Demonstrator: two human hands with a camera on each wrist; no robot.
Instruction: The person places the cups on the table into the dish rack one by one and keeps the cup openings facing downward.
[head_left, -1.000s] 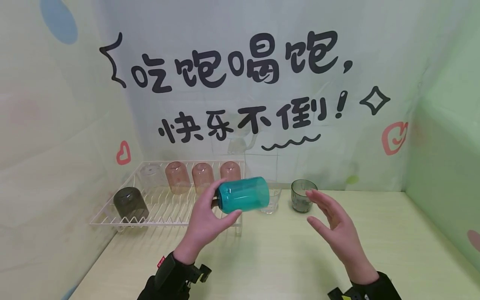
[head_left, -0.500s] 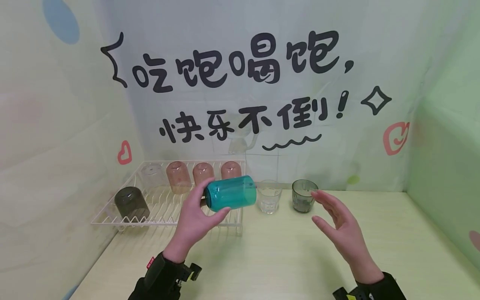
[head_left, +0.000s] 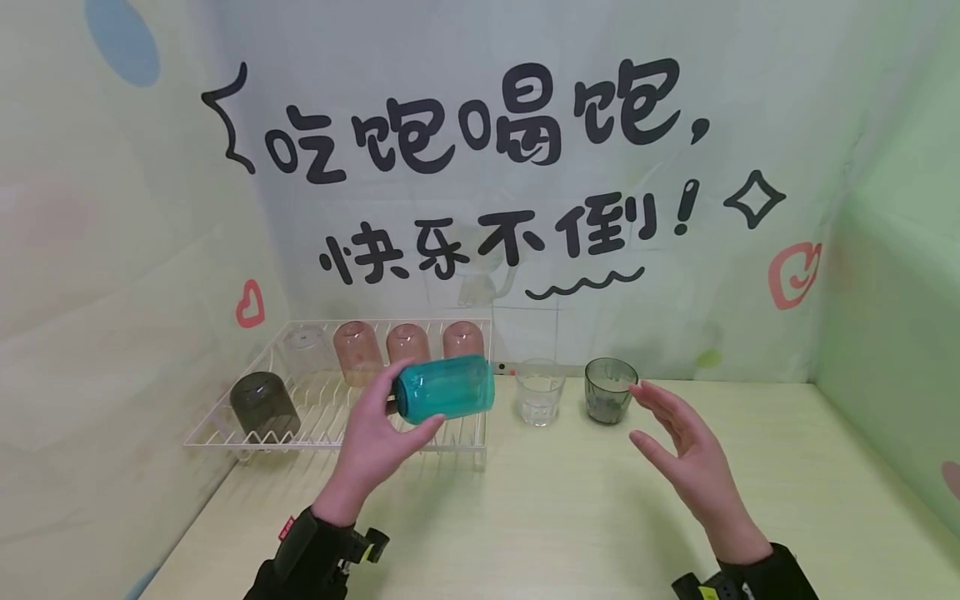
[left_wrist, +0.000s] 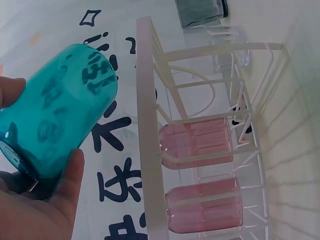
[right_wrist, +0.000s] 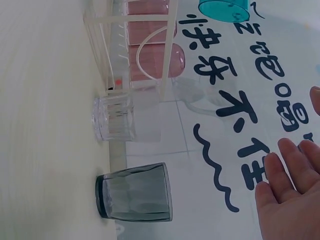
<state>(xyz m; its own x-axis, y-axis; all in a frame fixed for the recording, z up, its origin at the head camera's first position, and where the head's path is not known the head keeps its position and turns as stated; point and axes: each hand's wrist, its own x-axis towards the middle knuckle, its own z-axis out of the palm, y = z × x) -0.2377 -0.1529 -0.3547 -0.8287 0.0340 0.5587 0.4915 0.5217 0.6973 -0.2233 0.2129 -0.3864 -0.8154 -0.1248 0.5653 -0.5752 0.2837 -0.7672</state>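
Gripping teal cup point(head_left: 450, 387) on its side in left hand point(head_left: 375, 442), centre of head frame. Holding nothing with right hand point(head_left: 693, 475), lower right, fingers extended, apart from thumb. Over last second: shifted cup leftward, uncovering clear tumbler point(head_left: 540, 396). Judged: closer to rack point(head_left: 217, 447), not yet set down. Counted, rack, left to centre: one dark cup point(head_left: 264, 406), one clear cup point(head_left: 307, 354), three pink cups point(head_left: 408, 342). Counted, table point(head_left: 570, 508), right of centre: that tumbler plus one grey-green tumbler point(head_left: 609, 393).
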